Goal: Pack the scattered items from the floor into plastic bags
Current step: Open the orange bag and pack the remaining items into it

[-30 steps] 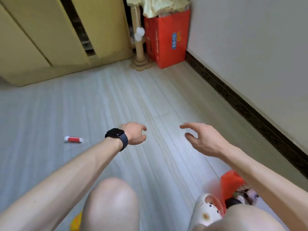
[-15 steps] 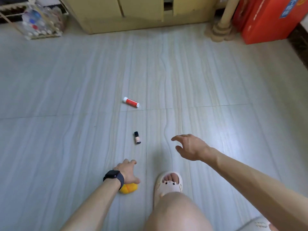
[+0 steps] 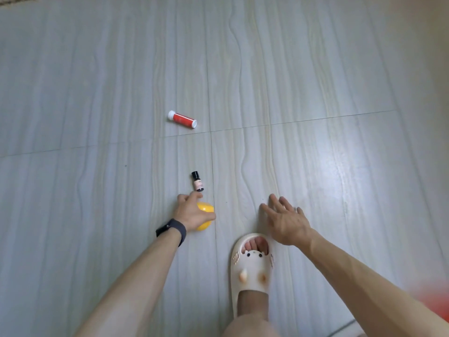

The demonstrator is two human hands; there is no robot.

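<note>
My left hand (image 3: 190, 211), with a black watch on the wrist, is wrapped around a round yellow object (image 3: 206, 215) just above the floor. Its index finger points at a small bottle with a black cap (image 3: 197, 181) lying directly beyond it. Farther off lies a red tube with white ends (image 3: 182, 119). My right hand (image 3: 285, 221) hovers open and empty over the floor to the right, fingers spread, palm down.
My foot in a cream slipper (image 3: 251, 266) stands just below the right hand. A blurred red shape (image 3: 435, 300) shows at the right edge. The pale tiled floor (image 3: 340, 93) stretches out in every direction.
The camera has tilted down and closer to the floor. My left hand has closed around the yellow object and moved toward the small bottle. My right hand has flattened and spread.
</note>
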